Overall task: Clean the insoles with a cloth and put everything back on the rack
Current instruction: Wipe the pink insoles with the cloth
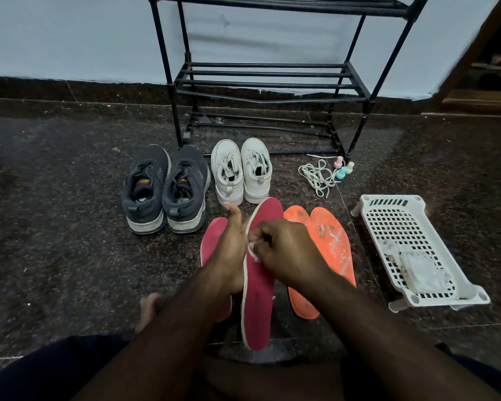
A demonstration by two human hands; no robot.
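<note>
My left hand (232,247) grips a raised pink insole (258,299) along its left edge, thumb pointing up. My right hand (284,250) pinches a small white cloth (253,253) against the insole's upper face. A second pink insole (211,244) lies on the floor under my left hand. Two orange insoles (330,244) lie to the right, the right one speckled with debris. Behind them stand a grey pair of shoes (165,189) and a white pair of shoes (242,172). The black rack (269,82) stands against the wall with bare shelves.
A white plastic basket (399,227) lies at the right with a white packet (417,267) on it. White laces (318,176) and small pastel bottles (343,167) lie by the rack's right foot. My bare foot (148,311) rests on the dark stone floor at lower left.
</note>
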